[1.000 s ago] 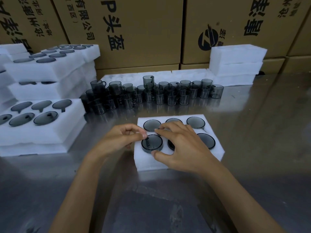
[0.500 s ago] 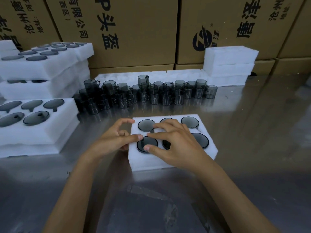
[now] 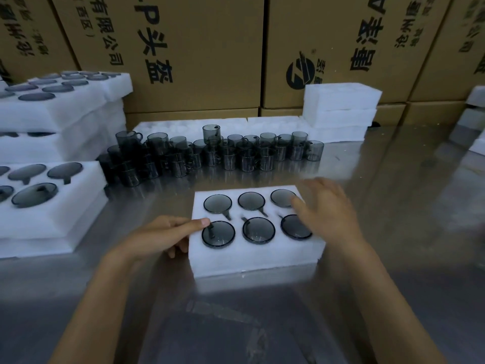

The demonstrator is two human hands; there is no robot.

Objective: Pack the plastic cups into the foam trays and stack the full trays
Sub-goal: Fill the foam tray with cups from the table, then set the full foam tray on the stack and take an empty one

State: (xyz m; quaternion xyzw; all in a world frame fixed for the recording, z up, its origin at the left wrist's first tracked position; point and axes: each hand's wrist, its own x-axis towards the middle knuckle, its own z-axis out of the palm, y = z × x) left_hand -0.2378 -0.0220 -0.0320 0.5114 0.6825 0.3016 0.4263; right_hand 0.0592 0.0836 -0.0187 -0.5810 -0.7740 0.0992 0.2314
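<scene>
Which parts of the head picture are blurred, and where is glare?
Head view: the right hand is motion-blurred over the foam tray; the left hand is sharp; the steel table mirrors the cups; the cartons lean from wide-angle distortion.

Left hand (image 3: 162, 236) low and left of the right; thumb extended flat toward the right hand, fingers curled under; forearm runs down-left out of frame; right hand (image 3: 328, 211) slightly higher, palm down, fingers loosely spread and relaxed, motion-blurred; right forearm exits bottom right; hands apart.
</scene>
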